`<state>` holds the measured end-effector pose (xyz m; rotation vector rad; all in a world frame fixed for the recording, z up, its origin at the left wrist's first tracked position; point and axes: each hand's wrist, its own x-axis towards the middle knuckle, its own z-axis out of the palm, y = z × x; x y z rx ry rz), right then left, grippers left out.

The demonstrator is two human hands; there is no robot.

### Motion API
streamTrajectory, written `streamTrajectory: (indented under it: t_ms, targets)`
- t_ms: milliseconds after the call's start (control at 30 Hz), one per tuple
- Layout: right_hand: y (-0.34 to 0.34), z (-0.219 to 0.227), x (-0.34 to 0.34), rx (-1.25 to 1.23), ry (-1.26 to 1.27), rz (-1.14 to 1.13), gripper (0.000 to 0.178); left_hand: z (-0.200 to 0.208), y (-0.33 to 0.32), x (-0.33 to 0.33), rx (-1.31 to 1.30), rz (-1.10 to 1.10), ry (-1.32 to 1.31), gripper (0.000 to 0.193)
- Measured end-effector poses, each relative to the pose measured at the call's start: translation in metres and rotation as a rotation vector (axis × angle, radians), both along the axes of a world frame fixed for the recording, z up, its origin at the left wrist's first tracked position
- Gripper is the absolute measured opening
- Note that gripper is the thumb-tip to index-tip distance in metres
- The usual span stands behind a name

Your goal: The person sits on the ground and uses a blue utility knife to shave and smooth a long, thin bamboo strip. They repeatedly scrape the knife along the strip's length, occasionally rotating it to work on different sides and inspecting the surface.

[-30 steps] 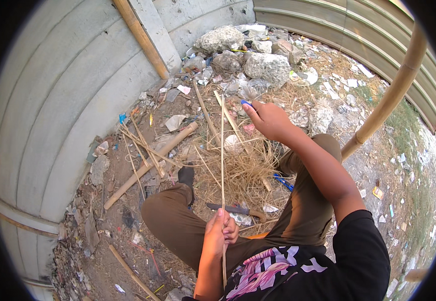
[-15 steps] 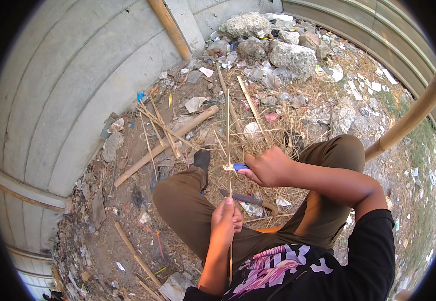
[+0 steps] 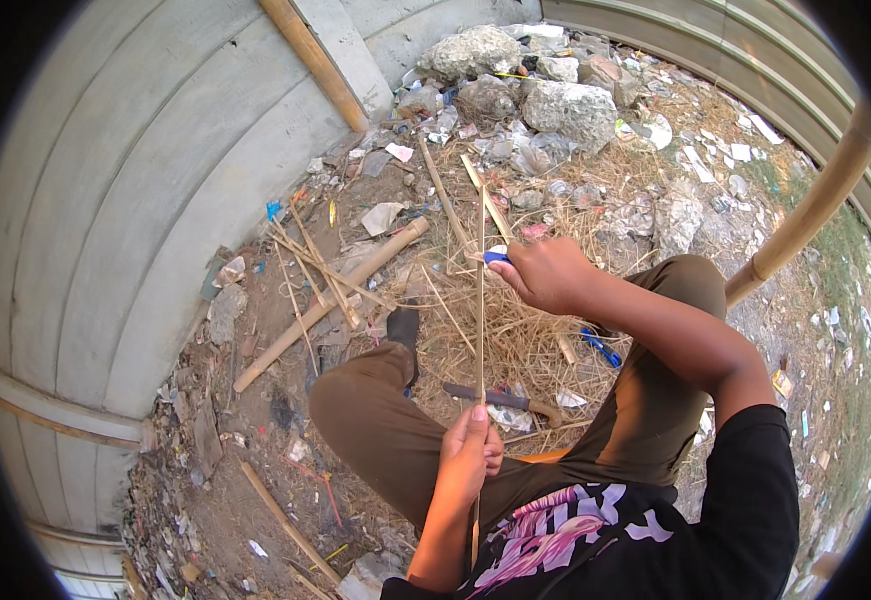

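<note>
My left hand [image 3: 467, 450] is closed around a long, thin bamboo strip [image 3: 480, 335], held upright in front of my body. The strip's lower end runs down past my wrist toward my shirt. My right hand [image 3: 553, 275] grips a small blue-handled cutter [image 3: 497, 257], whose head presses against the strip near its upper end. My fingers partly cover the tool, so its blade is hard to make out. Between my bent legs, a large knife [image 3: 485, 396] with a dark blade and wooden handle lies on the ground, just beyond my left hand.
Curly bamboo shavings [image 3: 530, 340] pile up between my legs, with a blue object [image 3: 601, 347] by my right thigh. A bamboo pole [image 3: 330, 305] and split pieces lie front left. Rocks [image 3: 570, 113] and litter sit by the grey wall [image 3: 155, 200]. A bamboo post [image 3: 805, 225] slants at right.
My right hand has moved away from me with the cutter, up along the strip toward its far end. My left hand keeps its hold. The blue object by my thigh has come into view.
</note>
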<state>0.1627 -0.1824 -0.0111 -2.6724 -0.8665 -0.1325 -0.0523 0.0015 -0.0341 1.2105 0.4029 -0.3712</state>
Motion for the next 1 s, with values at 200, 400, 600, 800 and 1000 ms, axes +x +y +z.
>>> streamTrajectory:
  t_ms: [200,400,600,800,1000]
  targets:
    - [0.001,-0.005,-0.037,0.047,-0.018,0.262,0.056,-0.005,0.008,-0.001,-0.117,-0.028,-0.073,0.038]
    - [-0.008,-0.009,0.018,0.065,-0.069,0.018,0.058,-0.001,-0.002,-0.003,-0.039,-0.009,-0.029,0.038]
    - [-0.01,-0.01,0.022,0.089,-0.147,0.035,0.056,-0.005,0.005,-0.005,-0.172,-0.102,-0.093,0.038]
    - [-0.02,-0.003,0.041,0.056,-0.067,-0.063,0.056,-0.002,0.0,-0.005,-0.091,-0.059,-0.057,0.039]
    - [-0.013,-0.002,0.048,0.02,-0.137,-0.175,0.058,-0.005,0.004,-0.002,-0.072,-0.083,-0.065,0.039]
